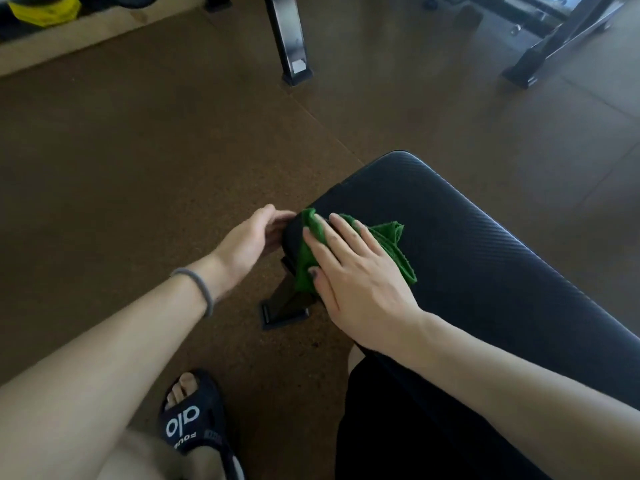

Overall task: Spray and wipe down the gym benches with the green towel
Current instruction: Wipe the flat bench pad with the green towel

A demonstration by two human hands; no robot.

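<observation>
A black padded gym bench (485, 258) runs from the centre toward the lower right. A green towel (391, 237) lies crumpled on its near-left corner and hangs over the side edge. My right hand (360, 278) lies flat on the towel with fingers spread, pressing it onto the pad. My left hand (256, 233) cups the bench's left edge beside the towel, fingertips touching the pad. No spray bottle is in view.
The bench's black foot (284, 313) stands on the brown rubber floor below the towel. Black frame legs (294, 46) and another machine base (554, 43) stand at the back. My sandalled foot (194, 420) is at the lower left.
</observation>
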